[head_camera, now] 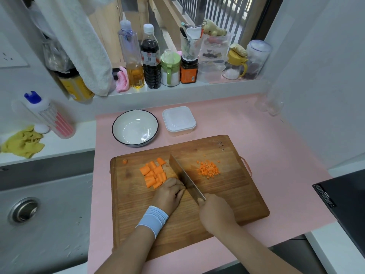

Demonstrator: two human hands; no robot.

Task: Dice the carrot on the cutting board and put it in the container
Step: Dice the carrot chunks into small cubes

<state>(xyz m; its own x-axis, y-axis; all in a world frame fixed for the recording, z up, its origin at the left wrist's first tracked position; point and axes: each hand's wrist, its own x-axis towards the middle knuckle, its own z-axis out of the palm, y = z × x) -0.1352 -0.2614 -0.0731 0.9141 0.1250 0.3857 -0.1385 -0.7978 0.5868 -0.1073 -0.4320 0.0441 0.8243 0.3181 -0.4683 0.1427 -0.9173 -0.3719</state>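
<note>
Carrot chunks [153,175] are likely stiff, light and roll-prone; left hand [169,192] clamps them under curled fingers, right hand [215,213] grips the cleaver [185,179].

light: soft daylight from window [217,13] beyond surface's [256,135] far edge | shadows: faint, diffuse | glare: small highlights in bowl [126,123], on knife [185,177] | distortion: wide-angle bending at frame edges | focus: corners soft

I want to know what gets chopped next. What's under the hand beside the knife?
The left hand rests curled on the brown wooden cutting board, against the steel cleaver. Orange carrot chunks lie just beyond it. Anything beneath its fingers is covered.
</note>
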